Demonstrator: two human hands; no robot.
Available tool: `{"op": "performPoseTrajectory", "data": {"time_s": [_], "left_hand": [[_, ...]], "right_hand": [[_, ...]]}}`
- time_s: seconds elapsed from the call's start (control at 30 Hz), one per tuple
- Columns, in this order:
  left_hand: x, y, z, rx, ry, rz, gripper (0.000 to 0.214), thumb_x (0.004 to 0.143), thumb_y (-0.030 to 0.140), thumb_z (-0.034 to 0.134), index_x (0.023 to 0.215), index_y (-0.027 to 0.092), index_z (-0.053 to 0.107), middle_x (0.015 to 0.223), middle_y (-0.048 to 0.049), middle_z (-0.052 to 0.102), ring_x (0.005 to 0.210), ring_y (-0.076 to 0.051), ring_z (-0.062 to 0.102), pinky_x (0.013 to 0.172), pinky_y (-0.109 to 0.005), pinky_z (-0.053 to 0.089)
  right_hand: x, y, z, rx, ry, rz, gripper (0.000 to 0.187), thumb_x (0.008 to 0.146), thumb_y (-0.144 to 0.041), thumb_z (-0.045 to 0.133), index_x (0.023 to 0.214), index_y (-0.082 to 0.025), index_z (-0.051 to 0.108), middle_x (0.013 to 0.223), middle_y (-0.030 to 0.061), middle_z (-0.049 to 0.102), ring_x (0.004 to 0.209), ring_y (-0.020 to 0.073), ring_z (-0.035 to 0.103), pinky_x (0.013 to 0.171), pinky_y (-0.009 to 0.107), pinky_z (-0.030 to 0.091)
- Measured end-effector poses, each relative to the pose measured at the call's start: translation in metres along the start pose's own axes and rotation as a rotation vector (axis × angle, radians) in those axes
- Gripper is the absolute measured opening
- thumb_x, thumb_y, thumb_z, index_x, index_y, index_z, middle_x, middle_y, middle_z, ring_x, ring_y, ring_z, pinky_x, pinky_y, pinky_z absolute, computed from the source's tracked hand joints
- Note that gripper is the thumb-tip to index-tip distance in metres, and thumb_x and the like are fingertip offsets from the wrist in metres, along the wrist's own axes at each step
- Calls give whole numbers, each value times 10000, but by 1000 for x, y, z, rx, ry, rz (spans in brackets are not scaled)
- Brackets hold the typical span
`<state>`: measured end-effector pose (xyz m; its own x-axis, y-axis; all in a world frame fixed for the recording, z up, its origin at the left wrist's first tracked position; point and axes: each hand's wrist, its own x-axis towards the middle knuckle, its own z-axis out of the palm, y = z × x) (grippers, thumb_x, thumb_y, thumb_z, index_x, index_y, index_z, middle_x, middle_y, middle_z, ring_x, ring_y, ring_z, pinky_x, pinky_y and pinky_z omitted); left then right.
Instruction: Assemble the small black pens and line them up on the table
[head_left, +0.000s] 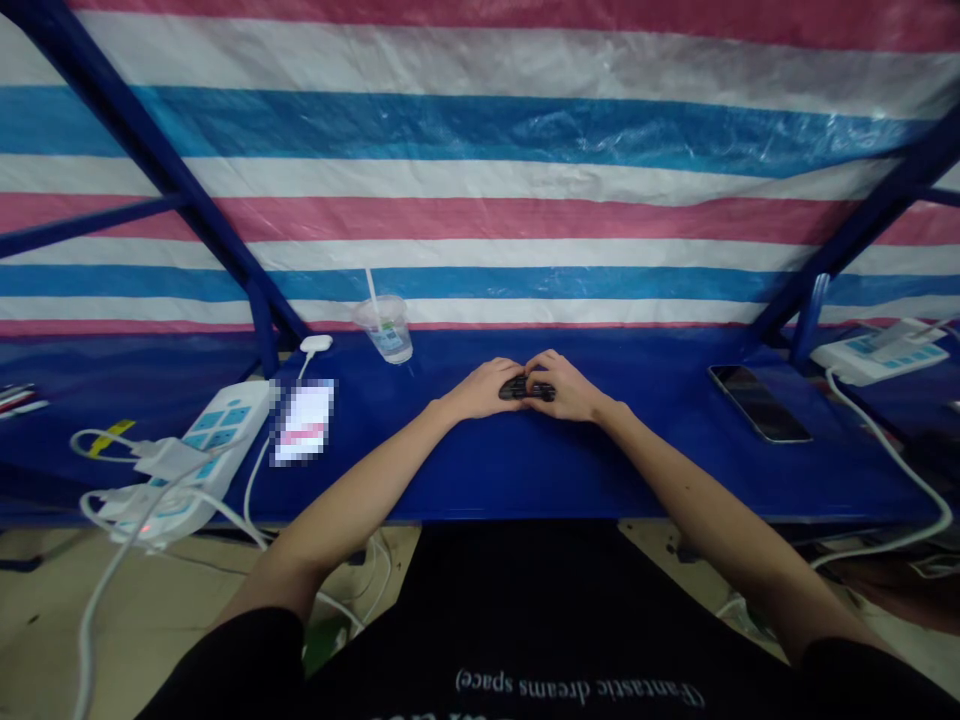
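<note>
Both my hands meet at the middle of the blue table (525,470). My left hand (484,390) and my right hand (566,388) are each closed round a small black object (525,388) that lies between them on the tabletop. The fingers curl over it, so only its dark top shows and I cannot make out what it is.
A clear plastic cup with a straw (386,328) stands behind my left hand. A white power strip (187,460) with plugs and cables hangs off the left edge, beside a phone (302,422) on a white cable. A dark phone (759,402) lies right; another power strip (877,355) sits far right.
</note>
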<state>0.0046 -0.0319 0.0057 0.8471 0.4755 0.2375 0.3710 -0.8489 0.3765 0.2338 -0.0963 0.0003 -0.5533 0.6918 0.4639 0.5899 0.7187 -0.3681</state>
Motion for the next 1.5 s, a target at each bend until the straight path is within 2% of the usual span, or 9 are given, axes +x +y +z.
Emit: {"op": "performPoseTrajectory", "data": {"time_s": [0.13, 0.27, 0.37, 0.67, 0.77, 0.93, 1.1, 1.3, 1.5], "left_hand": [[-3, -1, -2, -104, 31, -82, 673, 924, 631, 648, 1469, 248, 552, 1471, -114, 568, 1373, -317, 519, 1186, -458, 386], [1, 2, 7, -342, 301, -300, 590, 1068, 600, 338, 1499, 242, 522, 1514, -105, 533, 1437, -259, 479, 1250, -429, 313], [7, 7, 15, -432, 437, -458, 576, 1083, 586, 291, 1437, 239, 584, 1473, -101, 574, 1419, -248, 499, 1243, -420, 330], [13, 18, 21, -434, 449, -423, 501, 1089, 537, 354, 1368, 230, 635, 1417, -102, 599, 1382, -236, 527, 1235, -403, 346], [8, 15, 16, -360, 408, -360, 510, 1089, 542, 346, 1388, 229, 616, 1394, -103, 605, 1342, -236, 557, 1208, -404, 378], [-6, 2, -3, -113, 116, -156, 664, 975, 662, 547, 1518, 281, 503, 1500, -101, 532, 1403, -301, 489, 1200, -451, 369], [-12, -13, -18, 12, -43, -108, 1031, 704, 718, 819, 1563, 281, 451, 1467, -126, 554, 1352, -356, 510, 1150, -494, 398], [-10, -15, -18, -23, -32, -100, 776, 802, 678, 753, 1443, 273, 590, 1252, -92, 662, 1179, -306, 600, 1037, -459, 469], [-9, -13, -12, -114, 21, -129, 756, 773, 655, 790, 1423, 313, 613, 1300, -93, 647, 1239, -322, 587, 1100, -483, 446]], "right_hand": [[2, 6, 2, 113, 132, 178, 381, 991, -562, 542, 1160, -246, 671, 1243, 110, 643, 1195, 311, 518, 1090, 531, 402], [7, 21, 20, 425, 470, 645, 531, 1010, -647, 347, 1234, -246, 613, 1253, 101, 651, 1221, 296, 552, 1125, 522, 395], [11, 24, 35, 584, 543, 797, 573, 966, -727, 344, 1162, -258, 610, 1201, 82, 679, 1193, 287, 588, 1101, 490, 430], [17, 15, 41, 609, 519, 773, 580, 941, -756, 390, 1162, -262, 598, 1222, 87, 698, 1220, 291, 599, 1081, 476, 439], [15, 15, 33, 491, 427, 655, 583, 968, -736, 377, 1177, -246, 614, 1190, 91, 699, 1166, 283, 609, 1053, 466, 451], [5, 11, 16, 49, 98, 261, 631, 977, -704, 460, 1355, -219, 597, 1283, 146, 644, 1185, 336, 554, 1039, 522, 441], [-2, 13, 10, -122, -89, 188, 759, 879, -713, 641, 1457, -233, 539, 1335, 170, 605, 1191, 374, 547, 987, 550, 473], [-2, 15, 4, -93, -103, 149, 635, 913, -590, 662, 1426, -227, 575, 1303, 148, 641, 1162, 353, 566, 994, 525, 481], [-2, 14, 5, 15, -52, 212, 685, 871, -660, 680, 1422, -264, 588, 1339, 144, 633, 1204, 367, 559, 1044, 560, 456]]}}
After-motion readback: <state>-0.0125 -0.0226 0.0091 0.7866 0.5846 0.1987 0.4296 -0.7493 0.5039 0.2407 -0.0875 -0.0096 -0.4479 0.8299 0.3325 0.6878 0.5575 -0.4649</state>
